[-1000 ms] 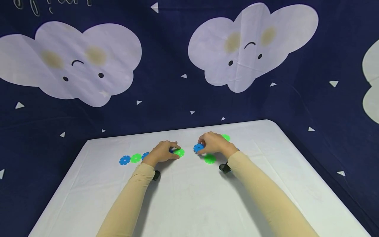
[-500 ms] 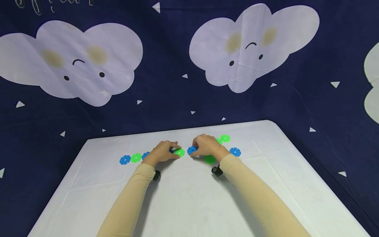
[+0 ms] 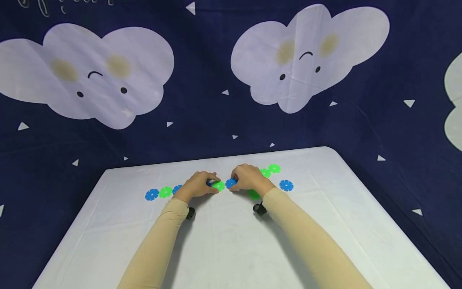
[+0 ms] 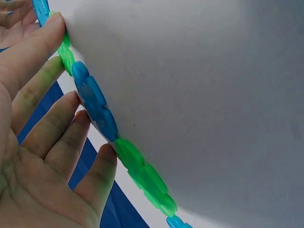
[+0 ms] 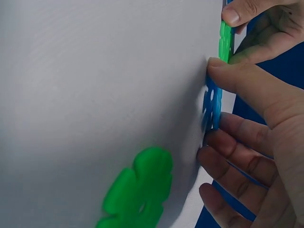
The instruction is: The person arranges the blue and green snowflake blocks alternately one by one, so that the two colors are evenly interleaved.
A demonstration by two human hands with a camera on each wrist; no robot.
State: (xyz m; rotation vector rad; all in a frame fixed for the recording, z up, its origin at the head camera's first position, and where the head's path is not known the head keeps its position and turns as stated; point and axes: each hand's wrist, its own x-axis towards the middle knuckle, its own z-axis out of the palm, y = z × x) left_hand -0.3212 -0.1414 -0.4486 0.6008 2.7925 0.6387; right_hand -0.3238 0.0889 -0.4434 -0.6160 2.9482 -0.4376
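Note:
My left hand [image 3: 196, 185] pinches a green notched interlocking disc [image 3: 218, 186] between thumb and fingers. That disc ends a row of alternating blue and green discs, partly hidden under the hand; the left wrist view shows a blue disc [image 4: 95, 102] and another green disc [image 4: 147, 175] joined along it. Just to the right, my right hand [image 3: 249, 177] pinches a blue disc [image 3: 231, 184], edge towards the green one. In the right wrist view the thumb covers where this blue disc [image 5: 213, 107] meets the green, so I cannot tell whether their slots are engaged.
Loose discs lie right of and behind my right hand: a blue disc [image 3: 286, 185], two green discs [image 3: 274, 168], and a green disc [image 3: 254, 194] partly under the wrist. A white cloth covers the table [image 3: 223, 249]; a dark blue cloud-print curtain [image 3: 202, 80] hangs behind.
My right hand has moved left with the blue disc, bringing it up beside the green disc. The left hand has stayed in place. Loose discs at right have come into view.

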